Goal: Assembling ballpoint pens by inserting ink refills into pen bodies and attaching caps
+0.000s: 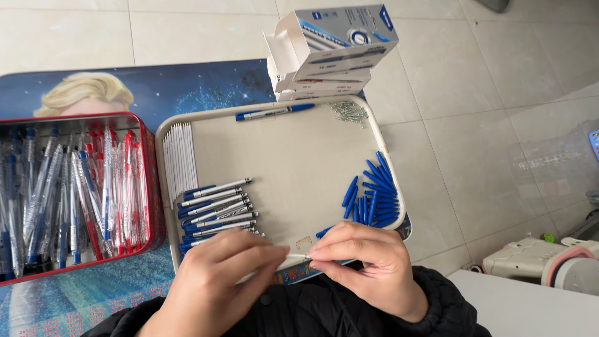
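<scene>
My left hand (pixel 215 281) and my right hand (pixel 368 265) meet at the near edge of a beige tray (pixel 293 156). Between their fingertips I hold a thin white pen refill (pixel 298 257), pinched from both sides. On the tray lie a row of white refills (pixel 180 156), a stack of half-built pens with blue ends (pixel 215 209), a heap of blue caps (pixel 374 196), a pile of small metal springs (pixel 350 112) and one whole blue pen (pixel 274 112).
A red tin (pixel 146 187) at the left is full of blue and red pens (pixel 75 193). Stacked white pen boxes (pixel 327 53) stand behind the tray. The low table has a blue picture top (pixel 187 84). A white and pink machine (pixel 549 262) sits on the tiled floor at right.
</scene>
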